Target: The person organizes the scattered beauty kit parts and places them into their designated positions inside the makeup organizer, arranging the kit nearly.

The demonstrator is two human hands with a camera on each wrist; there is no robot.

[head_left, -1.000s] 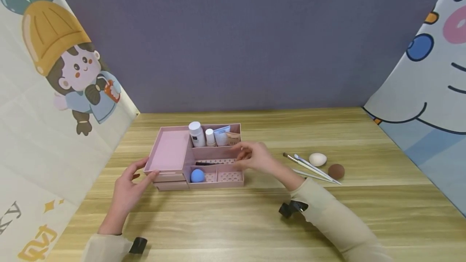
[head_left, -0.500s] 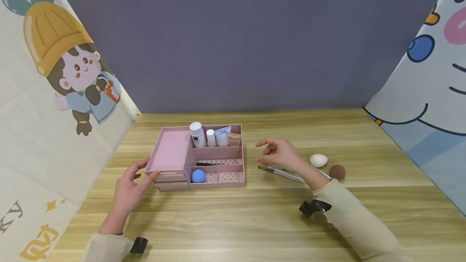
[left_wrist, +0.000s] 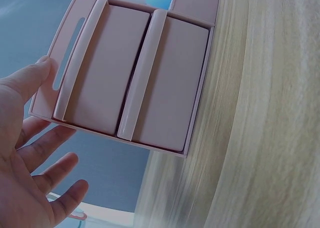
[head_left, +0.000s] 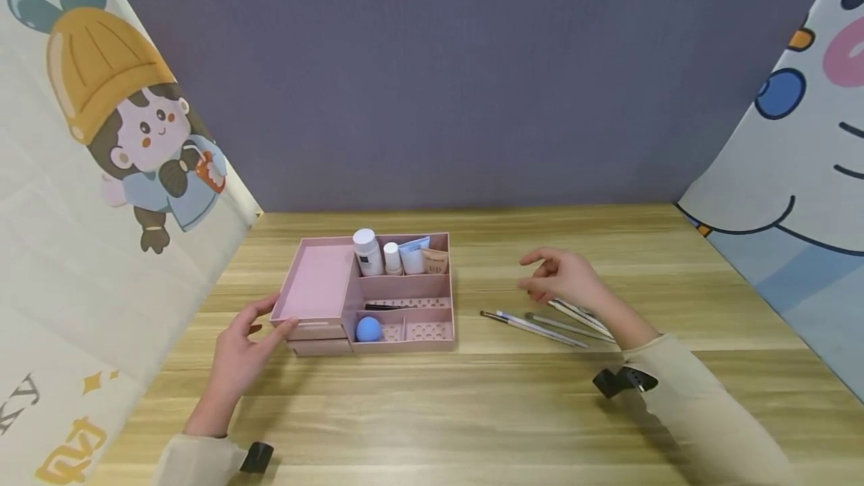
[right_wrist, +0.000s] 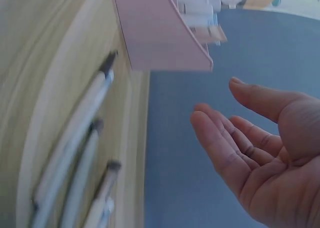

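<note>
My left hand (head_left: pixel 238 351) holds the front left corner of a pink desk organizer (head_left: pixel 319 276), thumb at the front, fingers at the side. In the left wrist view its two drawer fronts (left_wrist: pixel 165 82) are closed and the lower fingers spread free. My right hand (head_left: pixel 563 280) hovers right of the organizer with loosely bent fingers and nothing between them. Below it, several slim makeup brushes (head_left: pixel 533 327) lie fanned on the table; the arm overlaps some. A blue ball-shaped sponge (head_left: pixel 368 329) sits in the front compartment, a slim black stick (head_left: pixel 386 307) in the middle one.
The rear compartment holds a white bottle (head_left: pixel 367 252), a smaller white-capped bottle (head_left: pixel 392 258), a light blue tube (head_left: pixel 413 255) and a tan tube (head_left: pixel 435 261). A grey-blue panel (head_left: pixel 432 81) stands behind the wooden table (head_left: pixel 418 411), with printed side panels.
My right hand has moved right, from above the organizer to over the table. Brushes now lie nearer the organizer; the white and brown egg-shaped things are hidden behind my right hand and arm.
</note>
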